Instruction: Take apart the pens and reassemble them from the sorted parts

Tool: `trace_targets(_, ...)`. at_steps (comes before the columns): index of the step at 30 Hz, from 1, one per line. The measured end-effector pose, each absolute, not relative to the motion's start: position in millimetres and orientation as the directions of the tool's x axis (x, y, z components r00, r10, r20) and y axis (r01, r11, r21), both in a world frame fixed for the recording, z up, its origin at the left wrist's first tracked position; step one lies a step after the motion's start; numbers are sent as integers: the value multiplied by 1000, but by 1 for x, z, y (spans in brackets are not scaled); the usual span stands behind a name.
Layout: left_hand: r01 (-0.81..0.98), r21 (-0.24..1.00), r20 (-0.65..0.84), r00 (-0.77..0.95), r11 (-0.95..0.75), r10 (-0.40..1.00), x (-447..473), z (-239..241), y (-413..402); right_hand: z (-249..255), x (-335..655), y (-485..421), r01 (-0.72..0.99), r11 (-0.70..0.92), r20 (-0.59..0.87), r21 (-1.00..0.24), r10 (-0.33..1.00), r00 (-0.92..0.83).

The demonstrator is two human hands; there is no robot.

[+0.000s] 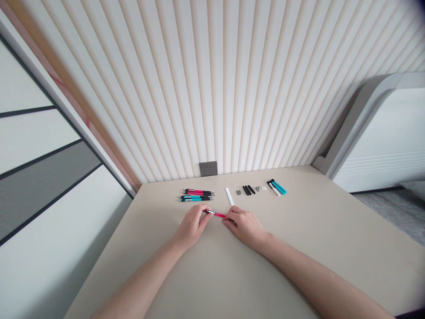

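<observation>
A pink pen barrel [220,215] with a black and white clip end lies level between my two hands, just above or on the table. My left hand [191,225] is closed, pinching the black clip end between thumb and fingers. At the pink end, the fingers of my right hand [245,225] are bent together around the tip, which they hide. Beyond my left hand lie pink-and-black pens [198,192] and blue-and-black pens [195,199], side by side. Thin white sticks [229,196], which look like refills, lie just past my right hand.
Farther right on the beige table [186,283] are small grey pieces [238,192], black grip sleeves [249,190], small metal tips [257,188], tiny clear pieces [264,188] and blue barrels [279,186] with black ends. A ribbed wall with a dark socket [208,169] stands behind.
</observation>
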State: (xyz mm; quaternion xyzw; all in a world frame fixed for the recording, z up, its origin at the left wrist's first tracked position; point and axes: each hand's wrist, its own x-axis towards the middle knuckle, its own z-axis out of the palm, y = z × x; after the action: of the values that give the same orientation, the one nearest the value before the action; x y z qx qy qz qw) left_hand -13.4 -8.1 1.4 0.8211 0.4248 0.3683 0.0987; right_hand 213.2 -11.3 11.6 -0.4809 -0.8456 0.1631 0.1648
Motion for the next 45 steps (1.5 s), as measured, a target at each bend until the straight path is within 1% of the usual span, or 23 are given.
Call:
trace_targets(4, 620, 464, 532, 376, -632, 759, -13, 2, -9, 14, 220, -9, 713, 500, 152, -492, 855, -495)
trace_targets(7, 618, 452, 530, 393, -643, 751, -13, 1, -9, 16, 234, 1, 716, 466, 192, -520, 881, -433)
trace_targets(11, 626, 438, 507, 420, -645, 752, -13, -1, -8, 16, 268, 27, 767, 389, 346, -510, 910, -231)
trace_targets(14, 619, 431, 505, 437, -656, 744, -13, -2, -7, 13, 301, 47, 825, 284, 440, -489, 897, -48)
trace_targets(16, 612, 428, 511, 443, -665, 737, -12, -2, -7, 11, 321, 57, 864, 194, 449, -464, 893, 41)
trace_targets(18, 608, 428, 514, 445, -669, 733, -12, -1, -6, 8, 336, 64, 898, 118, 431, -425, 898, 85)
trace_targets(26, 605, 434, 514, 442, -667, 735, -11, 2, -8, -2, 351, 70, 969, 8, 246, -249, 968, 56)
trace_targets(33, 610, 444, 500, 440, -657, 746, -10, 5, -9, -2, 349, 72, 990, 19, 168, -141, 986, 5)
trace_targets(37, 609, 445, 505, 435, -657, 745, -10, 5, -9, -2, 349, 74, 993, 26, 152, -119, 988, -8)
trace_targets(45, 613, 438, 498, 443, -658, 745, -10, 5, -9, -3, 347, 74, 992, 48, 167, -117, 986, -28)
